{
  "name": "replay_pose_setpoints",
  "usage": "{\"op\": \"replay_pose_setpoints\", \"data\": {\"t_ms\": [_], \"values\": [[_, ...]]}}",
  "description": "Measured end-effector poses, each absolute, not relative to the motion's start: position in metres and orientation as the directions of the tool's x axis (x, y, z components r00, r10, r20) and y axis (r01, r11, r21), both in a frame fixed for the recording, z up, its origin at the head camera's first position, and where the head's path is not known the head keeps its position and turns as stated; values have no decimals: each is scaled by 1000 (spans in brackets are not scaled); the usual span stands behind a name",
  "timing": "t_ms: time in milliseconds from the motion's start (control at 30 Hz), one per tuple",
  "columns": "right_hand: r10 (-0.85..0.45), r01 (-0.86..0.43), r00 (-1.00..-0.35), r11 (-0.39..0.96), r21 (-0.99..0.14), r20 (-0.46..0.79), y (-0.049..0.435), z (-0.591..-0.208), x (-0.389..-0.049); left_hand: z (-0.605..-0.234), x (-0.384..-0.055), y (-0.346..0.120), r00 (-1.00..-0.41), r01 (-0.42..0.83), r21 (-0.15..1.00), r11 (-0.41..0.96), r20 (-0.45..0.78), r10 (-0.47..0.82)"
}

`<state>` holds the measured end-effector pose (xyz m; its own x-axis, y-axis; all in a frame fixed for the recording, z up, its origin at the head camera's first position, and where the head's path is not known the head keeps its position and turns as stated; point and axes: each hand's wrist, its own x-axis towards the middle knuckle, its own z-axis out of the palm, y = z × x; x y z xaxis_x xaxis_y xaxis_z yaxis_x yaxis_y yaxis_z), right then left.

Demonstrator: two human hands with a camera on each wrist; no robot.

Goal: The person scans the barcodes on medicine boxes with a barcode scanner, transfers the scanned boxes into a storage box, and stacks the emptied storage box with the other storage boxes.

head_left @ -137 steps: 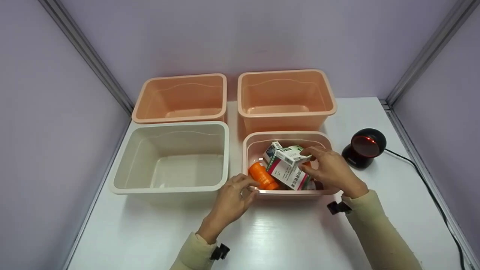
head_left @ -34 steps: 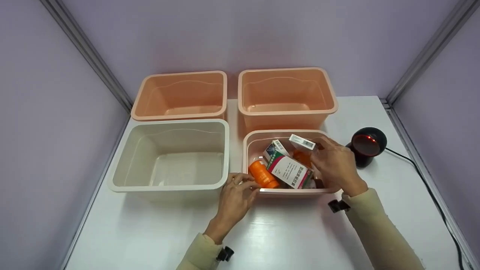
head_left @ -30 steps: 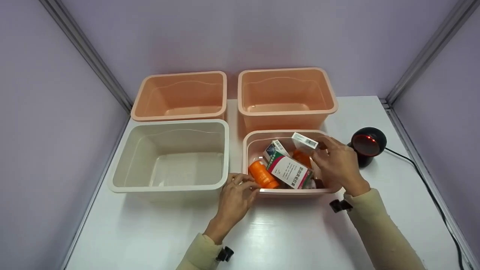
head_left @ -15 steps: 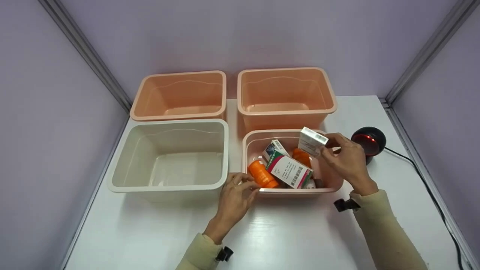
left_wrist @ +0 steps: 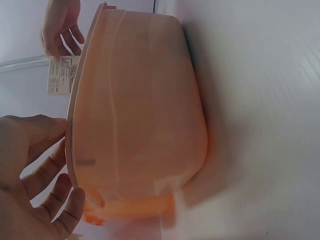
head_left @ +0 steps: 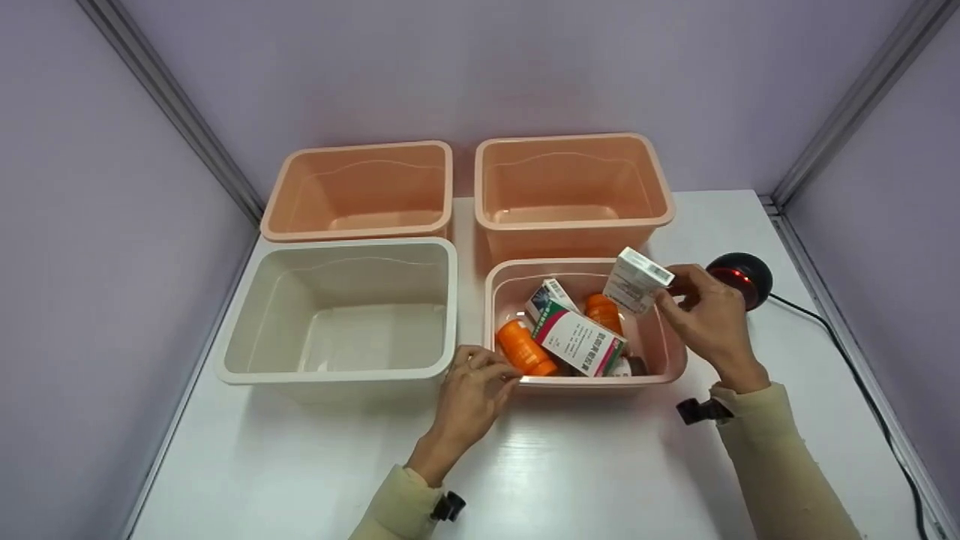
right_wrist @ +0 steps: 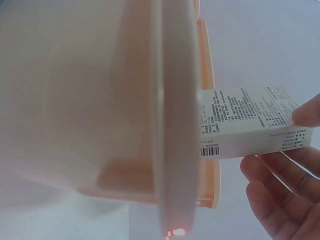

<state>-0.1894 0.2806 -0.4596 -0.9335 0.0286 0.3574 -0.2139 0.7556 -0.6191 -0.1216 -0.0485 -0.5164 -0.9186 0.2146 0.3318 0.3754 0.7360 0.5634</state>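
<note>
My right hand (head_left: 709,311) pinches a small white medicine box (head_left: 636,280) by its right end, thumb on one side and fingers on the other. The box is tilted over the right side of the pink bin (head_left: 667,366); its barcoded end shows in the right wrist view. My left hand (head_left: 469,397) holds the bin's near left rim between thumb and fingertips. Inside that bin lie an orange bottle (head_left: 526,349), a second orange bottle (head_left: 604,313), a white, green and magenta medicine box (head_left: 577,339), another box (head_left: 550,298) and a dark-capped bottle (head_left: 636,366), partly covered.
A grey-white bin (head_left: 337,379) stands left of the pink one. Behind are two orange bins, the left one (head_left: 356,232) and the right one (head_left: 574,225). A black scanner (head_left: 742,274) with a red light sits right of my right hand, its cable (head_left: 855,360) running forward.
My right hand has lifted the white medicine box off the larger box, then moved it up and right toward the scanner. The left hand has stayed at the rim.
</note>
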Motion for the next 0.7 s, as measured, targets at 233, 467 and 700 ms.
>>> {"op": "replay_pose_setpoints", "data": {"t_ms": [233, 467, 700], "values": [[61, -216, -927, 718, -662, 369, 290, -456, -187, -517, -122, -49, -919, 378, 586, 717, 330, 214], [94, -226, -914, 688, -689, 394, 299, -451, -183, -518, -122, -50, -916, 386, 596, 704, 335, 219], [169, -193, -907, 646, -738, 386, 304, -444, -179, -518, -122, -50, -919, 381, 599, 704, 329, 217]]}}
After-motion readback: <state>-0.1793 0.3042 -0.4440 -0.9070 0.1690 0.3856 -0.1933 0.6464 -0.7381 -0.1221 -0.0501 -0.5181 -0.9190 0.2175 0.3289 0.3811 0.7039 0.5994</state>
